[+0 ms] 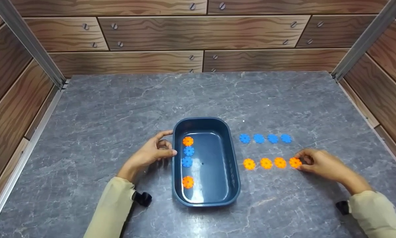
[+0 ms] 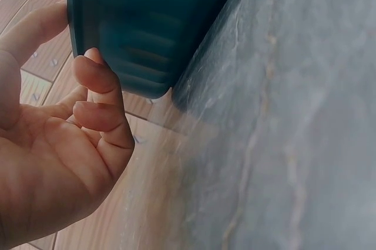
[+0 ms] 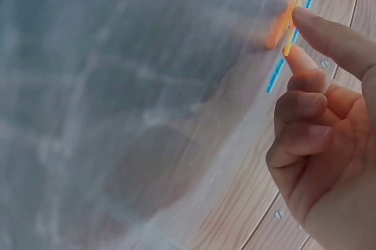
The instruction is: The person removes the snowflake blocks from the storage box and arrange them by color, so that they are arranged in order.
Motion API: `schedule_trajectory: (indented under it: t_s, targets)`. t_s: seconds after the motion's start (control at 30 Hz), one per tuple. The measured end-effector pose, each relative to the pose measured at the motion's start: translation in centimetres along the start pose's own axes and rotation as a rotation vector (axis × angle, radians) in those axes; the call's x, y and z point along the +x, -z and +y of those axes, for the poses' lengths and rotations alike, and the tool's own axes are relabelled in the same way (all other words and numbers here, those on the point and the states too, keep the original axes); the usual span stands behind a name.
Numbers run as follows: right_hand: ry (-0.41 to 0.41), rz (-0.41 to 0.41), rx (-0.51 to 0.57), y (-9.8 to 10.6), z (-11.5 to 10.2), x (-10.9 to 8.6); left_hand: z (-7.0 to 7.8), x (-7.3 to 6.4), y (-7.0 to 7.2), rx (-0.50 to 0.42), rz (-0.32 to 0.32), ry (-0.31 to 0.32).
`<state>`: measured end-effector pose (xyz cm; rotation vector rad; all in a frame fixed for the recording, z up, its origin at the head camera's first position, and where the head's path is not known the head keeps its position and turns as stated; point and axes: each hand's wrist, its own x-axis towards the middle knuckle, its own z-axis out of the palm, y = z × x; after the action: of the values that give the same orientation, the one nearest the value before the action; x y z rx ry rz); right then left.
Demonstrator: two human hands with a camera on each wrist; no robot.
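Observation:
My right hand (image 1: 322,165) pinches an orange notched plastic disc (image 1: 295,162) between thumb and forefinger, at the right end of a row of orange discs (image 1: 266,163). Seen from the right wrist, the remaining fingers (image 3: 299,138) are curled in toward the palm. My left hand (image 1: 150,150) holds the left rim of a dark blue rectangular tub (image 1: 232,158), the thumb at the rim's edge. From the left wrist, bent fingers (image 2: 97,77) reach up beside the tub's outer wall. Inside the tub, along its left side, lie two orange discs (image 1: 188,182) and two blue discs (image 1: 188,151).
Behind the orange row, several blue discs (image 1: 258,138) form a second line to the right of the tub. Everything stands on a grey marbled tabletop (image 1: 118,99). Wood-patterned panels (image 1: 201,33) enclose the back and sides, with metal posts (image 1: 363,39) at the rear corners.

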<state>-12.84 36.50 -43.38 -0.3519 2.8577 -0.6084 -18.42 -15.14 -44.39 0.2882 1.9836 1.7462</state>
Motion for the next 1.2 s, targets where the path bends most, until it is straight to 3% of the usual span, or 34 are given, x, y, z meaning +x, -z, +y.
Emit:
schedule_trajectory:
  t_s: [0.5, 0.77, 1.0, 1.2]
  targets:
    - [0.009, -0.025, 0.026, 0.4, -0.1, -0.1, 0.0, -0.1, 0.0, -0.01, -0.016, -0.013]
    - [0.003, -0.007, 0.133, 0.8, -0.8, -0.5, 0.1, -0.1, 0.0, -0.005, -0.013, -0.012]
    - [0.054, 0.065, 0.206, 1.0, -2.4, -0.5, 0.1, -0.2, 0.0, -0.013, -0.008, -0.01]
    - [0.169, 0.129, 0.306, 0.4, -4.1, -0.2, 0.1, -0.1, -0.1, -0.014, -0.002, -0.001]
